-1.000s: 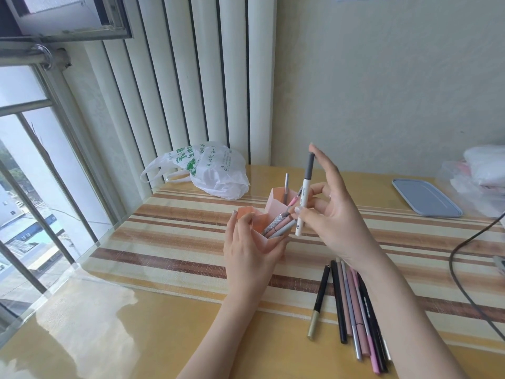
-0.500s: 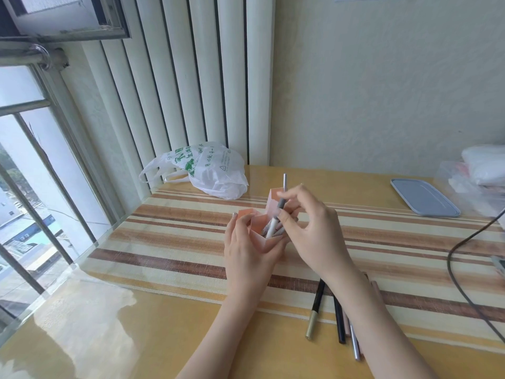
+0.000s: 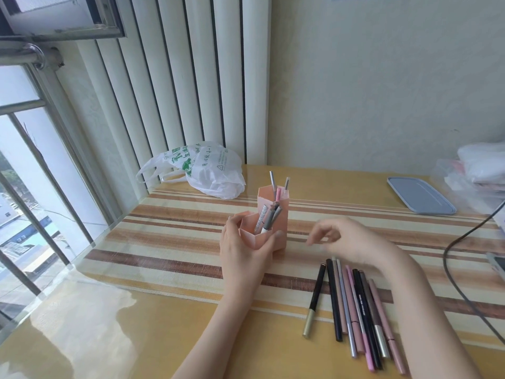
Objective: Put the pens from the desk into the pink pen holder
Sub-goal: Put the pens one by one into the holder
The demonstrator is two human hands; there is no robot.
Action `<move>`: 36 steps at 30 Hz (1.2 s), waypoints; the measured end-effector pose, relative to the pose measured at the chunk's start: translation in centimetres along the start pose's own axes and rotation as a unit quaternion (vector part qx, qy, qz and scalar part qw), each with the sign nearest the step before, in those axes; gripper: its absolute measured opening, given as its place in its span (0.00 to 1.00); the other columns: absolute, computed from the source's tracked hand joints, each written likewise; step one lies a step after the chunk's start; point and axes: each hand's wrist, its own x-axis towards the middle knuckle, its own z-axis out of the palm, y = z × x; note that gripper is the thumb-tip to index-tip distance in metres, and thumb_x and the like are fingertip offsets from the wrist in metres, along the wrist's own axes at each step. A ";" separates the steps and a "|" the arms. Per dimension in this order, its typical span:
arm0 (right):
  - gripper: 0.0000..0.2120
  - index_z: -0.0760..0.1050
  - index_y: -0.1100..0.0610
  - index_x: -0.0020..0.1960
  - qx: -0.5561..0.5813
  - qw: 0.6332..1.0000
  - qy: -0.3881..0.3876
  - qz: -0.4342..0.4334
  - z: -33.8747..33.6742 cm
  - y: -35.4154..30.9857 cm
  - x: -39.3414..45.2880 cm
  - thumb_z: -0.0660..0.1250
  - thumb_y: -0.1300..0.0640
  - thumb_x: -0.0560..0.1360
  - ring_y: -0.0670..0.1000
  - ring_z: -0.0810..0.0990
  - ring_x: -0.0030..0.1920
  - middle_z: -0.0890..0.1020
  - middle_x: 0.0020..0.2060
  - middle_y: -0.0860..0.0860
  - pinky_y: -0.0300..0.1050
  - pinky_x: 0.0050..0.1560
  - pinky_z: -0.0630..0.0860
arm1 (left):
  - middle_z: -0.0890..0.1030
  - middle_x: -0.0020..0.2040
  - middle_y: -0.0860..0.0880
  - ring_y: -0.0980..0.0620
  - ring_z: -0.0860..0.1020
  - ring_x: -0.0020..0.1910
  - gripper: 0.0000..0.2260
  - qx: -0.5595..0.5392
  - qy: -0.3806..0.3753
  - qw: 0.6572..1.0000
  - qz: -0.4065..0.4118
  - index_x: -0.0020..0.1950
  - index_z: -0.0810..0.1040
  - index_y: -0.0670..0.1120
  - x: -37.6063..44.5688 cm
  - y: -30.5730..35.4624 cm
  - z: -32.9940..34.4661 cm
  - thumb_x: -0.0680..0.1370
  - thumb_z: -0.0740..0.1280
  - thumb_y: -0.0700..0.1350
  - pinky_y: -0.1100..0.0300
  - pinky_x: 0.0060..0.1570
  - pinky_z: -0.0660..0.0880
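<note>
A pink paper pen holder [image 3: 281, 214] with a tall back cell and a lower front cell stands on the striped desk mat. Several pens [image 3: 269, 217] stick out of both cells. My left hand [image 3: 243, 253] grips the lower front cell from the near side, thumb on its right edge. My right hand [image 3: 347, 242] hovers to the right of the holder with loosely curled fingers and holds nothing. Just below it, several loose pens [image 3: 355, 305] lie side by side on the mat: black, grey, pink and brown ones.
A white plastic bag [image 3: 207, 170] with green print lies behind the holder by the radiator. At the back right lie a grey-blue tray [image 3: 420, 195] and bagged items [image 3: 481, 170]. A black cable [image 3: 453, 269] curves along the right edge. A barred window is on the left.
My right hand put the white-and-grey pen into the holder's front cell, let go and drew back to the right, above the loose pens. My left hand kept its hold.
</note>
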 end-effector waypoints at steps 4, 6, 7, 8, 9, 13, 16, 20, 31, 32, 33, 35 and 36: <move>0.17 0.74 0.40 0.52 -0.118 0.964 -0.236 0.024 1.2 -0.3 -0.4 0.73 0.59 0.71 0.49 0.74 0.52 0.72 0.55 0.45 0.44 0.49 0.72 | 0.73 0.51 0.65 0.56 0.72 0.53 0.25 0.003 0.003 1.000 0.009 0.54 0.66 0.64 0.0 -0.3 0.0 0.63 0.75 0.59 0.58 0.53 0.69; 0.17 0.74 0.44 0.54 -0.162 0.956 -0.245 0.023 2.0 -0.7 -0.2 0.73 0.59 0.70 0.49 0.73 0.50 0.71 0.52 0.46 0.43 0.46 0.71 | 0.74 0.51 0.63 0.55 0.72 0.52 0.24 0.001 0.005 1.000 0.005 0.53 0.66 0.64 0.0 -0.4 0.0 0.63 0.75 0.59 0.56 0.53 0.70; 0.17 0.75 0.47 0.54 -0.175 0.956 -0.234 0.018 2.3 -0.8 0.0 0.74 0.59 0.69 0.50 0.73 0.50 0.71 0.51 0.47 0.44 0.46 0.71 | 0.75 0.51 0.61 0.54 0.73 0.52 0.24 -0.001 0.006 1.000 0.003 0.53 0.66 0.63 0.0 -0.4 0.0 0.63 0.75 0.59 0.56 0.53 0.70; 0.15 0.75 0.49 0.53 -0.182 0.958 -0.222 0.013 2.6 -0.9 0.2 0.74 0.59 0.69 0.51 0.73 0.52 0.71 0.51 0.48 0.45 0.49 0.73 | 0.76 0.51 0.60 0.53 0.73 0.52 0.24 -0.003 0.007 1.000 0.002 0.53 0.67 0.63 0.1 -0.4 0.0 0.63 0.75 0.59 0.55 0.52 0.71; 0.14 0.77 0.49 0.51 -0.184 0.961 -0.209 0.006 2.8 -0.9 0.3 0.75 0.58 0.69 0.52 0.73 0.55 0.72 0.52 0.49 0.48 0.53 0.73 | 0.76 0.51 0.58 0.52 0.74 0.52 0.24 -0.003 0.007 1.000 0.003 0.53 0.67 0.62 0.1 -0.4 0.0 0.64 0.75 0.59 0.55 0.52 0.71; 0.07 0.76 0.46 0.42 -0.132 0.977 -0.168 -0.024 2.7 -0.4 0.5 0.74 0.54 0.70 0.51 0.73 0.53 0.74 0.51 0.47 0.49 0.53 0.73 | 0.76 0.52 0.57 0.51 0.74 0.53 0.24 0.000 0.006 1.000 0.007 0.54 0.67 0.61 0.0 -0.6 0.0 0.63 0.74 0.60 0.55 0.52 0.70; 0.06 0.76 0.43 0.39 -0.046 0.992 -0.099 -0.059 1.6 0.0 0.4 0.72 0.50 0.72 0.45 0.72 0.37 0.74 0.37 0.44 0.42 0.39 0.70 | 0.75 0.52 0.59 0.52 0.74 0.53 0.25 -0.001 0.010 1.000 0.004 0.55 0.67 0.61 0.2 -0.6 0.0 0.63 0.75 0.59 0.57 0.51 0.70; 0.08 0.73 0.42 0.45 0.150 0.980 -0.009 -0.130 -0.2 -0.2 -0.1 0.69 0.55 0.74 0.53 0.76 0.35 0.80 0.38 0.49 0.53 0.39 0.74 | 0.73 0.51 0.65 0.56 0.71 0.55 0.27 0.000 0.029 1.000 -0.009 0.54 0.66 0.63 0.3 -0.3 -0.1 0.60 0.71 0.63 0.68 0.49 0.66; 0.41 0.56 0.36 0.71 0.359 0.857 0.238 -0.284 1.7 -4.7 -0.3 0.73 0.65 0.71 0.53 0.85 0.36 0.86 0.38 0.55 0.42 0.39 0.81 | 0.72 0.54 0.63 0.52 0.62 0.72 0.29 0.066 -0.019 0.995 0.067 0.61 0.72 0.50 -0.2 -0.4 0.1 0.65 0.77 0.57 0.74 0.60 0.53; 0.39 0.58 0.39 0.70 0.338 0.859 0.259 -0.285 2.1 -4.8 -0.2 0.74 0.64 0.70 0.49 0.85 0.36 0.86 0.38 0.52 0.39 0.39 0.79 | 0.72 0.54 0.62 0.52 0.62 0.72 0.30 0.070 -0.020 0.995 0.071 0.61 0.72 0.48 -0.2 -0.3 0.1 0.65 0.77 0.56 0.76 0.60 0.52; 0.37 0.60 0.41 0.69 0.312 0.862 0.277 -0.287 2.4 -4.9 -0.1 0.74 0.64 0.70 0.45 0.83 0.34 0.85 0.38 0.49 0.34 0.38 0.77 | 0.72 0.55 0.61 0.52 0.62 0.72 0.30 0.073 -0.020 0.994 0.074 0.61 0.72 0.48 -0.2 -0.3 0.1 0.64 0.78 0.56 0.76 0.60 0.52; 0.32 0.64 0.46 0.66 0.249 0.873 0.310 -0.284 3.0 -5.0 0.2 0.74 0.64 0.69 0.39 0.77 0.29 0.85 0.38 0.47 0.27 0.32 0.69 | 0.72 0.55 0.61 0.52 0.62 0.72 0.30 0.075 -0.016 0.994 0.076 0.61 0.72 0.47 -0.2 -0.2 0.1 0.64 0.78 0.56 0.73 0.60 0.54; 0.30 0.66 0.48 0.65 0.227 0.876 0.321 -0.281 3.1 -5.0 0.3 0.74 0.64 0.70 0.37 0.75 0.28 0.84 0.39 0.47 0.26 0.31 0.66 | 0.71 0.55 0.61 0.52 0.62 0.72 0.30 0.075 -0.014 0.994 0.075 0.61 0.72 0.47 -0.2 -0.1 0.1 0.64 0.78 0.56 0.71 0.60 0.54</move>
